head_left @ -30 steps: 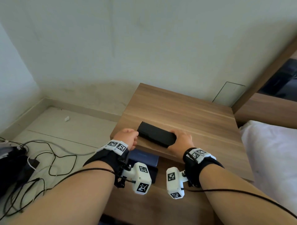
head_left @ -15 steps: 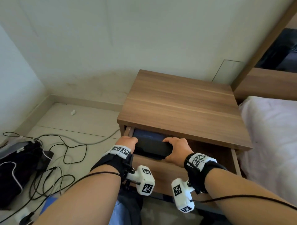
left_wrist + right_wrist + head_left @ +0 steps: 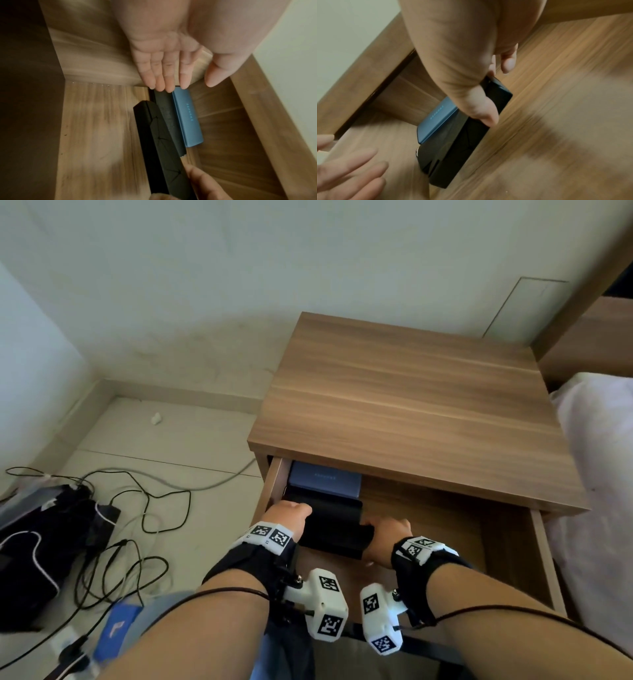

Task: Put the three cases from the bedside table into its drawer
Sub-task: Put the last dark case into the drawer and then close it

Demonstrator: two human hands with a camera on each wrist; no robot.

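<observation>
The bedside table [image 3: 411, 412] has its drawer [image 3: 462, 542] pulled out. At the drawer's left lie a blue case [image 3: 325, 479] at the back and a black case [image 3: 325, 506] in front of it. A second black case [image 3: 335, 537] sits nearest me, slightly tilted. My right hand [image 3: 383, 534] pinches its right end between thumb and fingers [image 3: 507, 65]. My left hand [image 3: 291, 517] hovers at its left end with straight fingers [image 3: 161, 75], apart from the black case [image 3: 159, 142]. The wrist views show the blue case [image 3: 187, 117] [image 3: 435, 121] lying flat.
The tabletop is bare wood. The drawer's right half shows bare wood floor. A white bed [image 3: 599, 474] stands close on the right. On the floor at left lie tangled cables [image 3: 137, 525] and a black bag [image 3: 41, 542]. A wall runs behind the table.
Both hands carried the black case from the tabletop's front edge down into the drawer. My left hand has since let go of its end and straightened.
</observation>
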